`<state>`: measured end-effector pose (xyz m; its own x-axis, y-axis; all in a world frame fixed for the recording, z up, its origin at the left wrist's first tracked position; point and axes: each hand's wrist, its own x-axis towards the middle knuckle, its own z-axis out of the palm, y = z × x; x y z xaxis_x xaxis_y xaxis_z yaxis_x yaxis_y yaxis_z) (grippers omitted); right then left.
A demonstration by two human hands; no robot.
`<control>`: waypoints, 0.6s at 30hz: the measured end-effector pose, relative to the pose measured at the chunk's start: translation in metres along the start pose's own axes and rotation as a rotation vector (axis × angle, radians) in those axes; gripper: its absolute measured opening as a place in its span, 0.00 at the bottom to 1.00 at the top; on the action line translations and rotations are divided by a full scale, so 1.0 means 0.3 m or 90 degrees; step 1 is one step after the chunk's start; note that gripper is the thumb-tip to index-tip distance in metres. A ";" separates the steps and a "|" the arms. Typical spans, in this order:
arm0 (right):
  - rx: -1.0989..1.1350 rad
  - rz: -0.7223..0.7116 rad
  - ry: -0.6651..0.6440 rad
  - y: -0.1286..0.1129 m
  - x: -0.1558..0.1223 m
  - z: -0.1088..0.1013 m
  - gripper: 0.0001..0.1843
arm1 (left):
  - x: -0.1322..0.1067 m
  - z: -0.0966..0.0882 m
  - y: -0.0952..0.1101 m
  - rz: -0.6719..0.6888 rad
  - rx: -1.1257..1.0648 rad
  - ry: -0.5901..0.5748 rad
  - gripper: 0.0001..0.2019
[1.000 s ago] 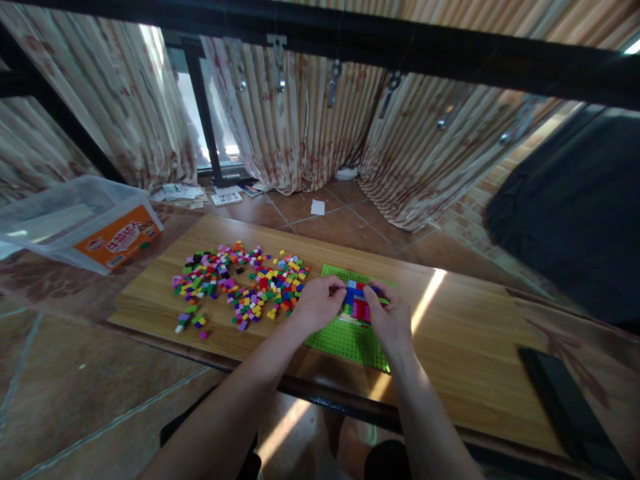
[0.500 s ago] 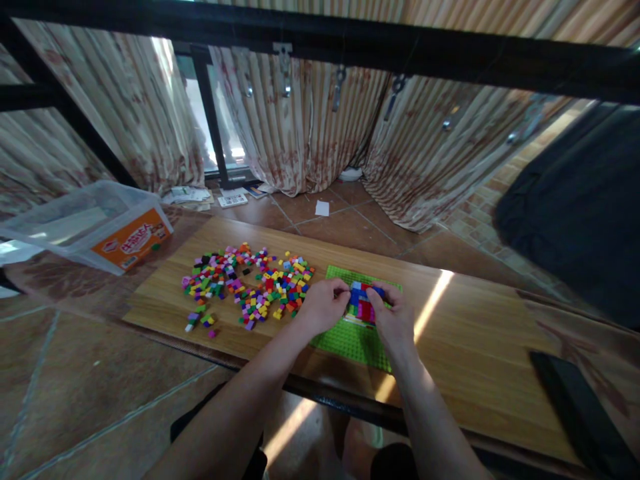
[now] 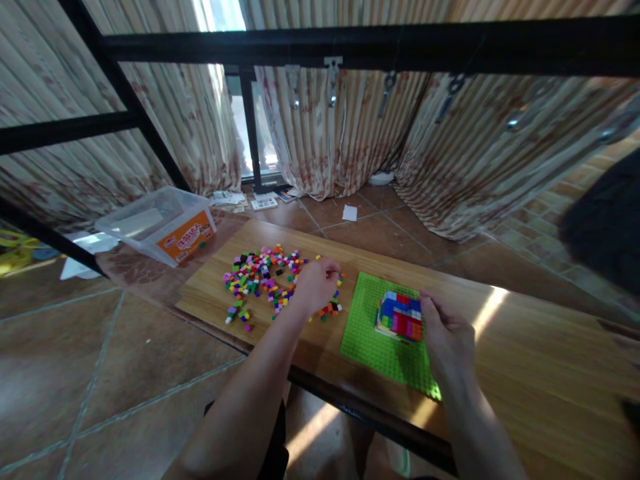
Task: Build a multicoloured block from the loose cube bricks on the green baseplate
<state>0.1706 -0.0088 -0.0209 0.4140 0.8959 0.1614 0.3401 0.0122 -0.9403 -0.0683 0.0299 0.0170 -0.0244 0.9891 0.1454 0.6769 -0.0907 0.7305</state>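
My left hand (image 3: 316, 287) is over the right part of a pile of small coloured toy bricks (image 3: 260, 270), its fingers curled downward. Whatever may lie between the fingertips is hidden. A green studded baseplate (image 3: 367, 343) lies to the right of the pile. On it stands a low block of stacked bricks (image 3: 401, 317), with red, blue, white and other colours on top. Beside the block's right side, my right hand (image 3: 450, 337) has its thumb and forefinger close together near the far right corner. I cannot make out anything between them.
The wooden board (image 3: 525, 373) bears the bricks and baseplate. A clear plastic box (image 3: 165, 227) with an orange label stands beyond its left end. A dark metal bar (image 3: 375, 50) crosses above, in front of curtains (image 3: 325, 147). Papers (image 3: 265, 201) lie on the tiled floor.
My left hand has left the brick block and moved left to the loose pile. My right hand has shifted off the block's top to its right side. The view has turned left.
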 end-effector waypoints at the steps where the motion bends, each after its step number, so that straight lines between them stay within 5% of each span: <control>1: 0.004 0.002 0.004 -0.001 0.001 -0.002 0.24 | 0.007 -0.027 -0.021 -0.014 0.030 0.013 0.13; 8: 0.007 0.010 0.023 0.001 0.003 -0.004 0.22 | 0.011 -0.170 -0.128 -0.115 0.187 0.035 0.10; 18: -0.034 0.031 0.009 -0.037 -0.004 -0.001 0.20 | -0.009 -0.143 -0.138 -0.141 0.253 0.006 0.09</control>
<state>0.1666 -0.0101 -0.0106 0.4433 0.8883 0.1200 0.3633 -0.0556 -0.9300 -0.1277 0.0260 0.0149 -0.2057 0.9784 0.0228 0.8843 0.1758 0.4325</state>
